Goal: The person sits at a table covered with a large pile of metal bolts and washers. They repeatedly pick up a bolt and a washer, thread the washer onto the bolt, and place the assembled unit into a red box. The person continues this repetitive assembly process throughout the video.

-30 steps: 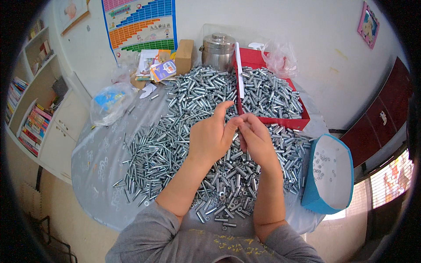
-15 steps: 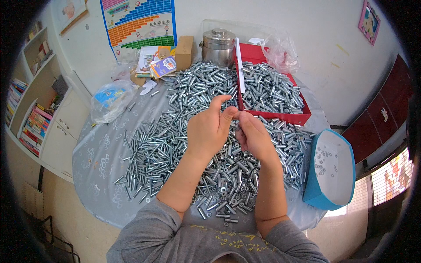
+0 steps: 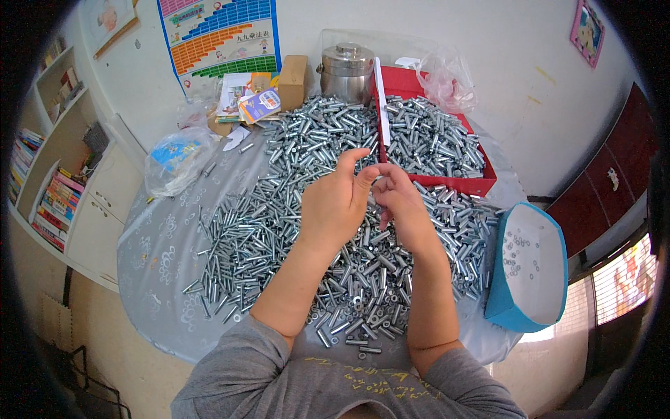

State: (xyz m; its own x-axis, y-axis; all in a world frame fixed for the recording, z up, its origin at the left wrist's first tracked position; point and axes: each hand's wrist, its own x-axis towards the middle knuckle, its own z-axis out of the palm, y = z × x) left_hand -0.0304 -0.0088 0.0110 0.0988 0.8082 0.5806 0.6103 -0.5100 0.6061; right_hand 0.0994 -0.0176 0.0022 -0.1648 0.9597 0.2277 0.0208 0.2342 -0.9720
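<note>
My left hand [image 3: 331, 206] is raised over a heap of metal sleeve-like fasteners [image 3: 255, 237]. Its index finger sticks up and its thumb points at my right hand; the other fingers are hidden behind the palm. Close beside it, my right hand [image 3: 406, 213] has bent fingers meeting the left thumb tip. Whatever lies between the two hands is too small or too covered to make out. Loose washers or nuts [image 3: 357, 302] show among the fasteners under my wrists. Behind the hands, a red box [image 3: 481, 185] holds more of these fasteners.
At the right edge of the cloth-covered table [image 3: 164, 293] stands a blue box [image 3: 499, 307] with small rings inside. A steel pot [image 3: 347, 73], a cardboard box [image 3: 294, 82] and booklets [image 3: 259, 105] stand at the back. A plastic bag [image 3: 174, 160] lies at left.
My right hand's fingers have shifted and loosened from their pinch at the left thumb, with gaps now showing between them. My left hand has barely moved.
</note>
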